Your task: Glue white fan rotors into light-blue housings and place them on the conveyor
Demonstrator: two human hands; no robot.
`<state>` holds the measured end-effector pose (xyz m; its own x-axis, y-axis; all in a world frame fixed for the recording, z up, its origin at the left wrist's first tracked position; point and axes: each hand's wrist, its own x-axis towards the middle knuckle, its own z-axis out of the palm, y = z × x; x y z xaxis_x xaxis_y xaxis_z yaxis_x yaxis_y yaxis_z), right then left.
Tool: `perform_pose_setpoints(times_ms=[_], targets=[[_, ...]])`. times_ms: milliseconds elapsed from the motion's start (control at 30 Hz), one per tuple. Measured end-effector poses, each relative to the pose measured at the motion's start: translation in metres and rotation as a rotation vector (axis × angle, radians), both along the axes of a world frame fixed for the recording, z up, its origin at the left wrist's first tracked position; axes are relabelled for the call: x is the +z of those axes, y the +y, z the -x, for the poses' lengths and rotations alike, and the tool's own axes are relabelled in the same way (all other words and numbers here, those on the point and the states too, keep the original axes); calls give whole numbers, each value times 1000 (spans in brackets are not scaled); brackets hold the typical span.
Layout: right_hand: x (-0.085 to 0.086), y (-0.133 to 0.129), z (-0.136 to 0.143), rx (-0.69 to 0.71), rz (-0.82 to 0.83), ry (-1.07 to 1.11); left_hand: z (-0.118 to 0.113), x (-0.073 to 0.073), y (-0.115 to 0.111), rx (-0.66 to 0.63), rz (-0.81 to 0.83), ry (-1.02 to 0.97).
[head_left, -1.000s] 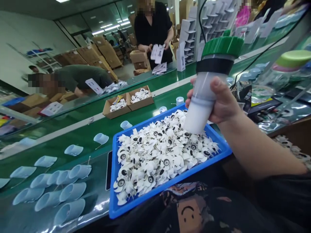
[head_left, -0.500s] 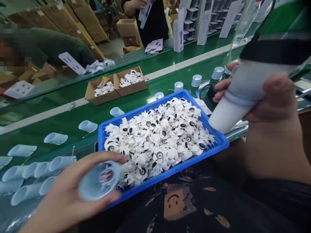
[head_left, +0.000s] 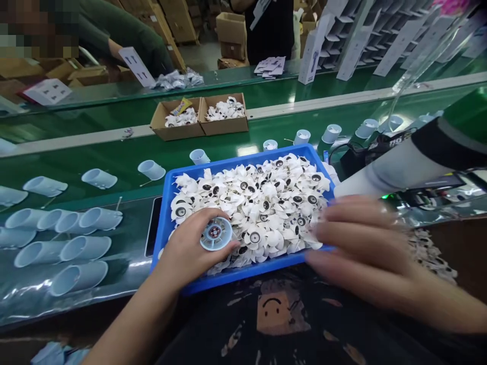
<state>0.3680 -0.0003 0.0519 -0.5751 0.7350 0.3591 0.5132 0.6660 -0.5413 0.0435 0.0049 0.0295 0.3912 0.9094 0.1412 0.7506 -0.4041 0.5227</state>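
Observation:
My left hand [head_left: 190, 248] grips a light blue cylindrical fan housing [head_left: 216, 234], its open face toward me, with spokes and a small motor at its centre. It is over the left front part of a blue tray [head_left: 243, 276] heaped with white fan impellers [head_left: 262, 203], some showing dark hubs. My right hand [head_left: 357, 243], smeared by motion, reaches over the tray's right end with fingers stretched out and nothing visible in them. Just behind it slants a whitish cylinder [head_left: 395, 170] with a black band and a green end; the fingers partly hide its lower tip.
Several light blue housings [head_left: 85, 248] lie on the bench at left, others along the green conveyor [head_left: 266, 121]. Two cardboard boxes [head_left: 177, 133] of impellers stand behind the tray. White cartons [head_left: 312, 56] line the far side, where two people work. More white parts [head_left: 433, 256] lie at lower right.
My right hand has let go of the whitish cylinder and moved left and down to the tray. My left hand has brought the housing over the tray, turning its face toward me. The view has shifted.

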Motion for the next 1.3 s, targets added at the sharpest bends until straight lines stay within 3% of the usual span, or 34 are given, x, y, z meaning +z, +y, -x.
perform_pose_setpoints(times_ms=[100, 233, 400, 500, 600, 667, 733, 767, 867, 1000, 1067, 1133, 1300], targets=[[-18, 2, 40, 202, -48, -347, -1, -6, 2, 59, -18, -42], [-27, 12, 63, 297, 74, -687, -1, -8, 2, 46, -28, -78], [-13, 7, 57, 259, 43, -704, 3, -4, -3, 28, -29, -100], [-8, 6, 48, 137, 248, -299, 4, 0, -7, 17, -23, -99], [-14, 5, 45, 106, 822, 489, 2, 4, -12, -52, -6, -76], [-24, 3, 48, 100, 1185, 898, -3, 8, -15, -124, -3, -61], [-35, 1, 53, 61, 1378, 1077, -11, 12, -16, -185, -23, -41], [-40, -1, 55, 35, 1392, 1105, -16, 14, -16, -206, -37, -29], [-45, -4, 59, -21, 1137, 1016, -30, 15, -15, -213, -73, 13], [-32, -8, 59, -80, 363, 456, -44, 12, -16, -194, -135, 48], [-23, -9, 57, -105, 131, 269, -48, 11, -17, -178, -173, 45], [-17, -9, 55, -127, 80, 249, -52, 13, -16, -167, -176, 50], [-18, -9, 49, -122, 165, 298, -57, 16, -12, -179, -235, 61]])
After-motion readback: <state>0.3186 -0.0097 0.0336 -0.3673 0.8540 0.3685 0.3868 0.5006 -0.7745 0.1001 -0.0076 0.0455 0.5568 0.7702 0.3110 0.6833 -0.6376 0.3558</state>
